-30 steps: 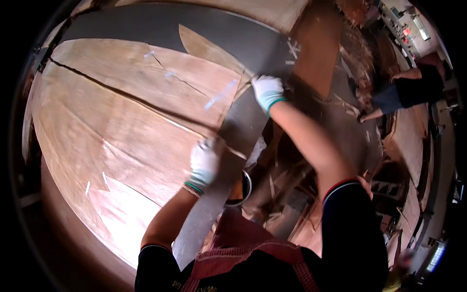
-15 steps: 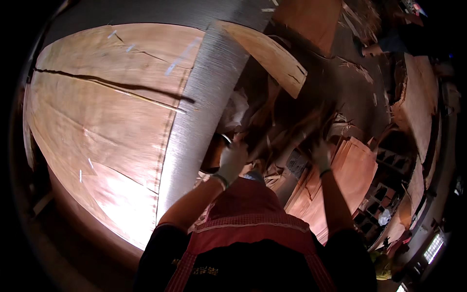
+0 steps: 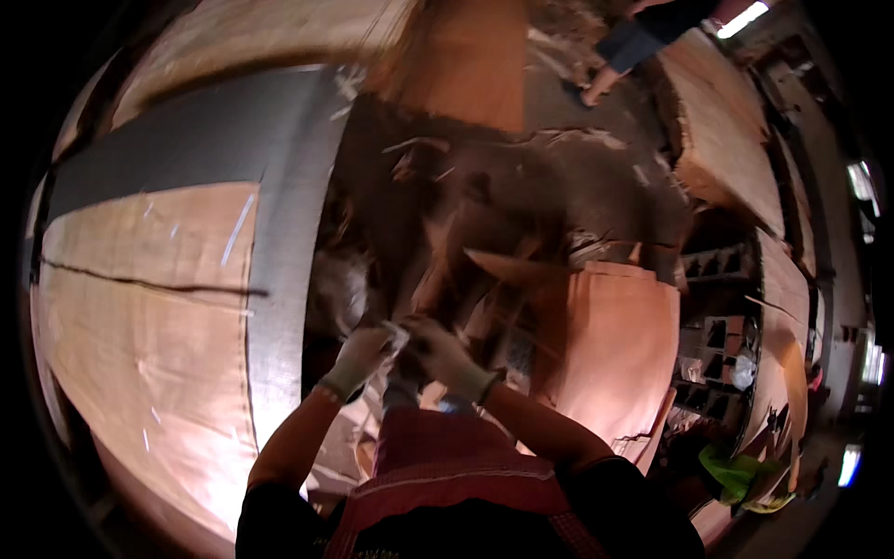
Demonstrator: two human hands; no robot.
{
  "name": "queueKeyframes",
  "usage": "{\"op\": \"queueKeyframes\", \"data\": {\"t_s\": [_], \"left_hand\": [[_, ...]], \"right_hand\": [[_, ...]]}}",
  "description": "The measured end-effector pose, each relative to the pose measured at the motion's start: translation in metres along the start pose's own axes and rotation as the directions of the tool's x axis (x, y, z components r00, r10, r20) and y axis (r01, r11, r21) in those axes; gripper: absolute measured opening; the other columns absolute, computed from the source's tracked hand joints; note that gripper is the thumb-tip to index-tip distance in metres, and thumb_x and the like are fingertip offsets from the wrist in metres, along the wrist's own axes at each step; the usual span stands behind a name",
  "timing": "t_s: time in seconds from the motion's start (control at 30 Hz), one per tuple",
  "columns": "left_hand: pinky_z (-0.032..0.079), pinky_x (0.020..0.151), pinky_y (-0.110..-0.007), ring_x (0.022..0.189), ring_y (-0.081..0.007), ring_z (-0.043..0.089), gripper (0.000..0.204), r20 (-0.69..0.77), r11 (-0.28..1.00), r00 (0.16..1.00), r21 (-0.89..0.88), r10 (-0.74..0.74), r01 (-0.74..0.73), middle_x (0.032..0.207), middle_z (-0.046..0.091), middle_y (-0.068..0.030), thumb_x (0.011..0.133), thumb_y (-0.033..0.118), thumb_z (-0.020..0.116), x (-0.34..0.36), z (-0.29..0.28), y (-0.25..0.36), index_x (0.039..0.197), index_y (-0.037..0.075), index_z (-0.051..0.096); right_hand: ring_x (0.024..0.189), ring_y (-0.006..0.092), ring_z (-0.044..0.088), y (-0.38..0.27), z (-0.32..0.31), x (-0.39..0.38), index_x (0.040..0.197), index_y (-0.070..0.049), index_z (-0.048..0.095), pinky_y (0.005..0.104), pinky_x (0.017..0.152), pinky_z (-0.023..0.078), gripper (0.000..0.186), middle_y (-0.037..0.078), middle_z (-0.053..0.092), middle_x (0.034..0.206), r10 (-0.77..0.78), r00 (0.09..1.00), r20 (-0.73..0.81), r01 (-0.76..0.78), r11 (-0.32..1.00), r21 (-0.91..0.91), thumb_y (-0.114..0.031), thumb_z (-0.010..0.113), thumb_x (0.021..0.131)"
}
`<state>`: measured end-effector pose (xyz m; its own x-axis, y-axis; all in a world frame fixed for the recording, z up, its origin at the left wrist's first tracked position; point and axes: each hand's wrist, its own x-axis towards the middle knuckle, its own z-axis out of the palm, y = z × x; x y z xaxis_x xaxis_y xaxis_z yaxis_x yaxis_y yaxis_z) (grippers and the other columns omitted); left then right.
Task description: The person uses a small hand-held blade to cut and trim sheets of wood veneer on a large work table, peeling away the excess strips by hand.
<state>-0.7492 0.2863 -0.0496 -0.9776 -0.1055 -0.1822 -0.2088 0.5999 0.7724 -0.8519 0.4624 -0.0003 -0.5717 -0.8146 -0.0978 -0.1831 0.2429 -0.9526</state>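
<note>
My left hand [image 3: 363, 352] and my right hand [image 3: 440, 352], in pale gloves, meet low in the middle above the red apron [image 3: 433, 489]. Their fingers are closed around a small pale thing [image 3: 398, 341], too blurred to name. To their left lies a veneer sheet [image 3: 140, 345] with a long dark crack and pale tape strips, on a grey metal table [image 3: 279, 373]. Beyond my hands, veneer scraps [image 3: 438, 247] lie in shadow, blurred.
A stack of reddish veneer sheets [image 3: 619, 359] stands to the right, beside hollow blocks [image 3: 712, 354] and green material [image 3: 731, 470]. A loose brown sheet [image 3: 466, 65] lies at the back. Another person's legs [image 3: 624, 51] show at upper right, near more stacked sheets [image 3: 717, 130].
My hands have left the sheet on the table and come down and together in front of me. A narrow veneer offcut moved off the table edge rightward. The view has swung.
</note>
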Motion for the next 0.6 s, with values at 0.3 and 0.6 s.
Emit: {"op": "queueKeyframes", "data": {"t_s": [0.3, 0.6], "left_hand": [[0.047, 0.060, -0.032, 0.065, -0.0173, 0.059, 0.016, 0.090, 0.967, 0.996, -0.255, 0.001, 0.022, 0.076, 0.064, -0.0060, 0.085, 0.010, 0.073, -0.080, -0.149, 0.156, 0.093, -0.001, 0.065], [0.045, 0.064, -0.028, 0.072, -0.0136, 0.054, 0.007, 0.037, 0.936, 0.993, -0.332, -0.113, 0.119, 0.078, 0.057, -0.0046, 0.091, 0.005, 0.063, -0.116, -0.136, 0.130, 0.096, 0.000, 0.064]], "right_hand": [[0.087, 0.0197, 0.061, -0.068, -0.073, -0.032, 0.116, -0.001, 0.059, 0.0344, 0.079, 0.048, 0.027, 0.014, 0.065, 0.095, 0.015, 0.869, 0.495, -0.087, 0.989, 0.121, -0.020, 0.057, 0.097], [0.090, 0.0203, 0.063, -0.071, -0.132, -0.094, 0.107, -0.001, 0.063, 0.0334, 0.081, 0.050, 0.017, 0.011, 0.066, 0.096, 0.077, 0.984, 0.159, -0.057, 0.990, -0.126, -0.007, 0.061, 0.090]]}}
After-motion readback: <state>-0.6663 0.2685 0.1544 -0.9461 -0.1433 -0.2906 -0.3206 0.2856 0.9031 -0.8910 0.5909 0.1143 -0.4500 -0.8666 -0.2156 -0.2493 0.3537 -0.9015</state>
